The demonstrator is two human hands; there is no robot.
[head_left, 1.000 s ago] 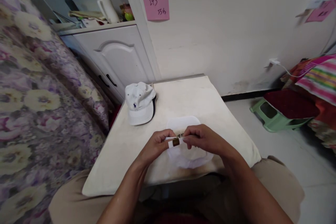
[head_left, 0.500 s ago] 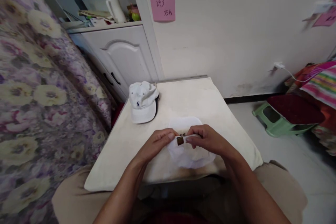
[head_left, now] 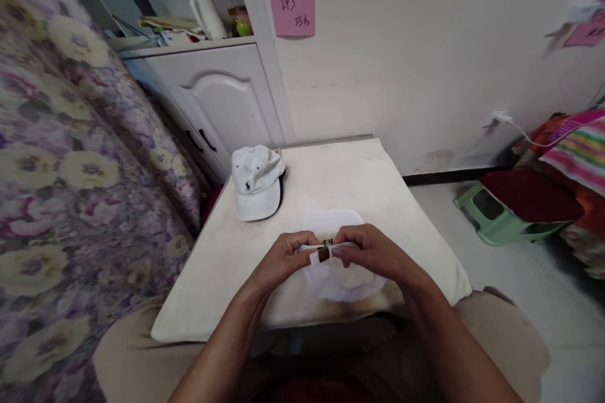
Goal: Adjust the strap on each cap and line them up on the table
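My left hand (head_left: pixel 281 261) and my right hand (head_left: pixel 366 252) meet over the near part of a small cream table (head_left: pixel 416 227). Both pinch a white strap with a small brown buckle (head_left: pixel 323 254) between the fingertips. The strap belongs to a white cap (head_left: pixel 338 280) that lies flattened under my hands. A second white cap (head_left: pixel 258 181) with a small dark logo sits at the table's far left corner, apart from my hands.
A flowered purple cover (head_left: pixel 70 151) fills the left side. A white cabinet (head_left: pixel 217 97) stands behind the table, with a jug and clutter on top. A pink note (head_left: pixel 290 3) hangs on the wall. A green stool (head_left: pixel 501 217) and striped bedding (head_left: pixel 576 151) are at the right.
My fingers have shifted slightly on the strap and buckle, the left thumb now closer to the buckle. The view drifted a little. The caps have not moved.
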